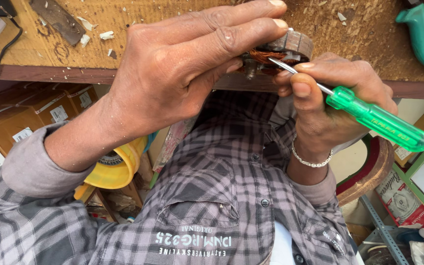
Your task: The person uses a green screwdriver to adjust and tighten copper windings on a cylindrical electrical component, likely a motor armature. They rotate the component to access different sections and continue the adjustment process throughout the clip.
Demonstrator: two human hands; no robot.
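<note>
The left hand (187, 73) is grasping a small round motor part with a ribbed metal core and copper-coloured wire winding (283, 49), with the long fingers closing over its top and the thumb pressing from below. The part is sitting in the upper middle of the frame, held at the edge of the rough brown wooden workbench (123, 44).

The right hand (330, 105), which is wearing a thin silver chain bracelet (311, 159), is clenching a screwdriver with a translucent green plastic handle (379, 120). Its thin metal shaft is pointing up and left, and the tip is touching the winding area just beside the left thumb.

To my judgement, the work on the part is somewhere in the middle. The tool is already in place and working at the copper wire, but the winding is still sitting in the core and nothing is lying separated beside it. How much is loosened I cannot tell, because the left fingers are hiding most of the part.

A teal plastic tool (420, 39) is lying on the bench in the upper right, well apart from the hands.
</note>
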